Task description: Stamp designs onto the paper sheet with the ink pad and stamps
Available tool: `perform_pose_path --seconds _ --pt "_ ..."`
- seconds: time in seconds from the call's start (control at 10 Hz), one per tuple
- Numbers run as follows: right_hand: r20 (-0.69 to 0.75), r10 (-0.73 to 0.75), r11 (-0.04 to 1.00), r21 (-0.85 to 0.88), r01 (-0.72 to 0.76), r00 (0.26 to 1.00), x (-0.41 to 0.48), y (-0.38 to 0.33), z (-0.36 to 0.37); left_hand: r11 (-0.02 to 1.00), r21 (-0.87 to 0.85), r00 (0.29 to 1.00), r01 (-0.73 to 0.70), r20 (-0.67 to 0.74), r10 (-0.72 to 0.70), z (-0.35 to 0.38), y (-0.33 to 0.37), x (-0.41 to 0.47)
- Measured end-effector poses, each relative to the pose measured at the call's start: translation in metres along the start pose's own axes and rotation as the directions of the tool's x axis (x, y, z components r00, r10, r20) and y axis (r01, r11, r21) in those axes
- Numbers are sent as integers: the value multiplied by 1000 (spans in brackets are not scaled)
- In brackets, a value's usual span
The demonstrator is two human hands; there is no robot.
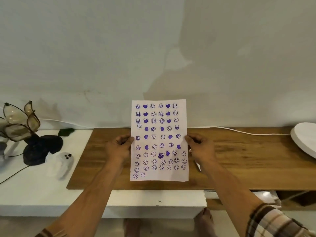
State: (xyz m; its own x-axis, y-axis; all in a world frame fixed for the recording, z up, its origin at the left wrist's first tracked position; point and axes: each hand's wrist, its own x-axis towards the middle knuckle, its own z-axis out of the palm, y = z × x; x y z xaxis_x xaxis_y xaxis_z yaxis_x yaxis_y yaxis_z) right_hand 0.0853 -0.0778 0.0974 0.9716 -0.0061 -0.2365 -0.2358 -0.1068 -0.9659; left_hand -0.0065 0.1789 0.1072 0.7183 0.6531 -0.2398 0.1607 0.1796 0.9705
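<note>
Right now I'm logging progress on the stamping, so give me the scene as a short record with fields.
paper sheet: held up facing the camera, above the wooden board
left hand: pinches the sheet's left edge
right hand: pinches the sheet's right edge
designs: purple smileys, hearts and grinning faces in rows, nearly filling the sheet
blank area: bottom strip, right of the last two smileys
ink pad and stamps: not in view

White disc [306, 141] cut by right edge; lamp [18, 122] by left.
</note>
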Motion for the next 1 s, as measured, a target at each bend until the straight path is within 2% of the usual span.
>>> perform_pose_path --seconds 0.2,0.3,0.6,0.7,0.8,0.9,1.0 --pt "-5 -64 957 -284 60 998 42 60 28 993 78 996 86 -44 -83 6 -69 43" --pt "-46 -34 898 -440 10 998 58 90 39 984 120 990 133 -61 -126 10 -100 59" --pt "-73 -97 811 -584 36 993 65 126 49 949 277 989 148 -68 -134 7 -146 80" --pt "-87 -107 784 -620 30 990 62 128 49 945 308 994 113 -36 -107 6 -146 77" --pt "-54 -171 745 -661 93 984 51 115 42 912 410 1000 27 -2 -29 3 -134 66" --pt "55 -281 721 -647 249 958 30 107 33 842 531 995 -93 73 64 -1 -123 44" --pt "225 -324 575 -725 380 919 6 100 24 686 673 959 -277 233 159 -3 -113 19"
